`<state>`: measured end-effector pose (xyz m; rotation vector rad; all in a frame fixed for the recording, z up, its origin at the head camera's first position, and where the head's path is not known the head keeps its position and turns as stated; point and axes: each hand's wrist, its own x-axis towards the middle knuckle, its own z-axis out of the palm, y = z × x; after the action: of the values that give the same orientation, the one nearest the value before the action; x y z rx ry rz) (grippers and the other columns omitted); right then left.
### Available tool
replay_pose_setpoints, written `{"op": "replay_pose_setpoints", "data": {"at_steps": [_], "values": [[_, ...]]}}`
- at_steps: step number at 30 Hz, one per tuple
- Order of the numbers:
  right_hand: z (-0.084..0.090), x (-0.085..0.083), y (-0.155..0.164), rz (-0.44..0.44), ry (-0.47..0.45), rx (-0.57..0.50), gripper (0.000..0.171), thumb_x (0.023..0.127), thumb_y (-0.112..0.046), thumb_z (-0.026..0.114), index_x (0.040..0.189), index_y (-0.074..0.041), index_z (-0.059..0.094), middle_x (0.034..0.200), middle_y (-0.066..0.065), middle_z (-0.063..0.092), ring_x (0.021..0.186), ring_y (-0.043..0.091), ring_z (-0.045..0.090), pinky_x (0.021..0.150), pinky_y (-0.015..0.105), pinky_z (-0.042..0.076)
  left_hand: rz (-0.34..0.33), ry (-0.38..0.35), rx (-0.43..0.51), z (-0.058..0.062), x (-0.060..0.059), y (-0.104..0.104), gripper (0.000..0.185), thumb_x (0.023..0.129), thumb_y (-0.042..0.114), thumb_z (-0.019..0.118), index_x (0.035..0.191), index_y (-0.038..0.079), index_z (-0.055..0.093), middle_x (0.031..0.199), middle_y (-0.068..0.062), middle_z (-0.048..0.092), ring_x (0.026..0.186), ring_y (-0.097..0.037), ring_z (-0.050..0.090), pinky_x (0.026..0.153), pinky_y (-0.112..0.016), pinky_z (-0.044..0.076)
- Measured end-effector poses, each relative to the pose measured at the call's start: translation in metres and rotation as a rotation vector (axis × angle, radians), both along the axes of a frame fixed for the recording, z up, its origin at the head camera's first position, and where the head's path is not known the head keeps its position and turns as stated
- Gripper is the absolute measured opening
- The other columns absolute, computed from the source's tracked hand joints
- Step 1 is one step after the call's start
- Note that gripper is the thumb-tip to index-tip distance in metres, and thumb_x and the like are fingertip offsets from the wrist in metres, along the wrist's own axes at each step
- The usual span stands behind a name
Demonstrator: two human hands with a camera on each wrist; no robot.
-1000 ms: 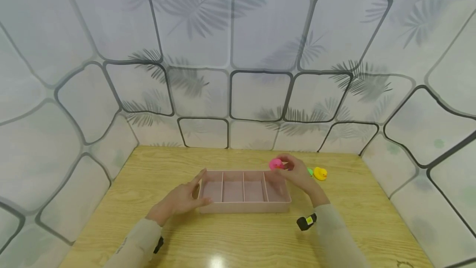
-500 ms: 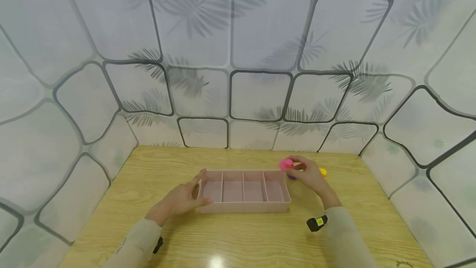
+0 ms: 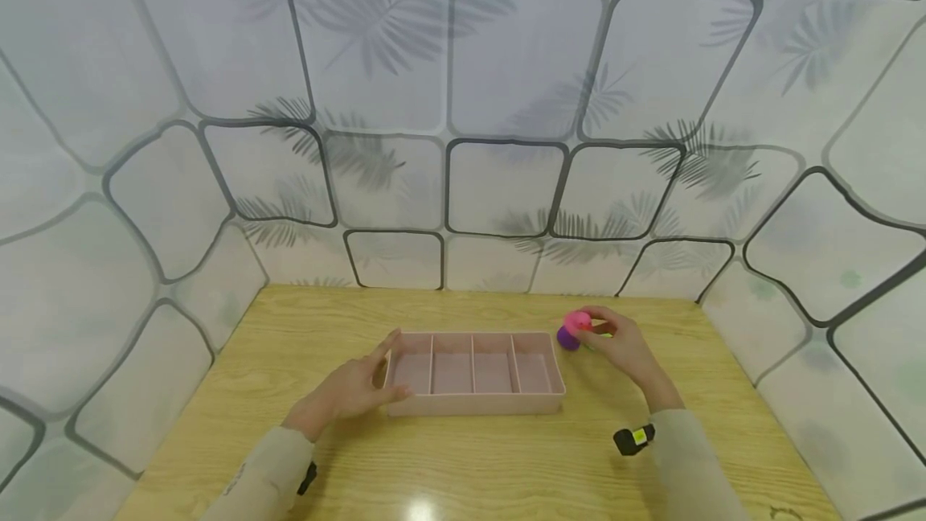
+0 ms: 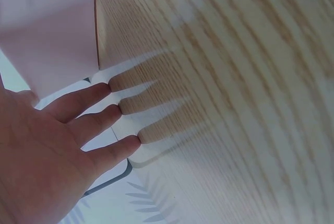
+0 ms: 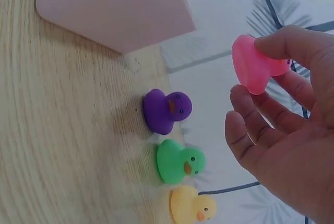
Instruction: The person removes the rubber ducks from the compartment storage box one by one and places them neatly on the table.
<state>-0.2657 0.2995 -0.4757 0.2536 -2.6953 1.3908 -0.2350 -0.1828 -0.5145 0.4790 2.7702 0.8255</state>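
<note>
A pale pink divided box (image 3: 473,404) with several compartments lies on the wooden table. My left hand (image 3: 347,392) spans its left end, thumb over the near rim and forefinger by the far corner. In the left wrist view, the other fingers (image 4: 94,125) are spread and nearly straight beside the box (image 4: 52,41). Just beyond the box's right end, my right hand (image 3: 622,348) pinches a pink rubber duck (image 5: 250,67) between thumb and fingers, above the table. Below it stands a purple duck (image 5: 162,112), with a green duck (image 5: 175,161) and a yellow duck (image 5: 188,203) in line.
Patterned cloth walls (image 3: 506,183) enclose the table (image 3: 463,465) at the back and both sides. In the head view, my right hand covers most of the green duck and hides the yellow one.
My right hand has carried the pink duck rightward, away from the box's right end. The purple duck has come into view, while the yellow one is now covered. My left hand stays put.
</note>
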Motion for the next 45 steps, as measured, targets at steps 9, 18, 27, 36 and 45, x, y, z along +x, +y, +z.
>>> {"op": "replay_pose_setpoints", "data": {"at_steps": [9, 18, 27, 36, 45], "values": [[-0.003, 0.005, 0.020, -0.042, 0.030, 0.064, 0.044, 0.099, -0.020, 0.075, 0.138, -0.005, 0.065, 0.137, 0.025, 0.066, 0.109, 0.035, 0.068, 0.076, 0.025, 0.056, -0.004, 0.002, 0.000, 0.000, 0.000, 0.000, 0.107, 0.093, 0.068, 0.068, 0.172, 0.025, 0.010, 0.143, -0.029, 0.063, 0.075, -0.019, 0.060, 0.068, -0.039, 0.048], [-0.006, 0.008, 0.037, -0.102, 0.025, 0.086, 0.046, 0.099, -0.023, 0.074, 0.140, -0.004, 0.064, 0.138, 0.025, 0.066, 0.107, 0.029, 0.067, 0.075, 0.023, 0.055, -0.007, 0.007, 0.001, -0.001, 0.000, 0.000, 0.107, 0.093, 0.068, 0.068, 0.172, 0.025, 0.010, 0.141, -0.028, 0.065, 0.076, -0.019, 0.060, 0.068, -0.038, 0.048], [-0.005, 0.012, 0.055, -0.134, -0.002, 0.098, 0.049, 0.103, -0.024, 0.070, 0.145, -0.003, 0.059, 0.147, 0.028, 0.060, 0.113, 0.038, 0.065, 0.076, 0.020, 0.055, -0.002, -0.005, -0.003, -0.001, 0.000, 0.000, 0.107, 0.093, 0.069, 0.067, 0.172, 0.027, 0.007, 0.143, -0.028, 0.063, 0.071, -0.019, 0.059, 0.067, -0.038, 0.048], [-0.005, 0.013, 0.069, -0.172, -0.013, 0.121, 0.050, 0.103, -0.025, 0.070, 0.146, -0.002, 0.056, 0.146, 0.032, 0.058, 0.108, 0.037, 0.066, 0.075, 0.019, 0.053, -0.005, -0.009, 0.000, 0.001, 0.002, 0.000, 0.106, 0.094, 0.068, 0.066, 0.172, 0.029, 0.007, 0.147, -0.026, 0.061, 0.080, -0.018, 0.065, 0.073, -0.042, 0.053], [-0.013, 0.013, 0.081, -0.234, -0.053, 0.141, 0.056, 0.104, -0.032, 0.068, 0.149, -0.001, 0.054, 0.147, 0.034, 0.056, 0.115, 0.045, 0.063, 0.078, 0.025, 0.052, 0.003, -0.014, -0.002, 0.001, 0.001, 0.000, 0.106, 0.093, 0.069, 0.066, 0.172, 0.029, 0.007, 0.147, -0.026, 0.061, 0.085, -0.020, 0.067, 0.077, -0.044, 0.054]]}}
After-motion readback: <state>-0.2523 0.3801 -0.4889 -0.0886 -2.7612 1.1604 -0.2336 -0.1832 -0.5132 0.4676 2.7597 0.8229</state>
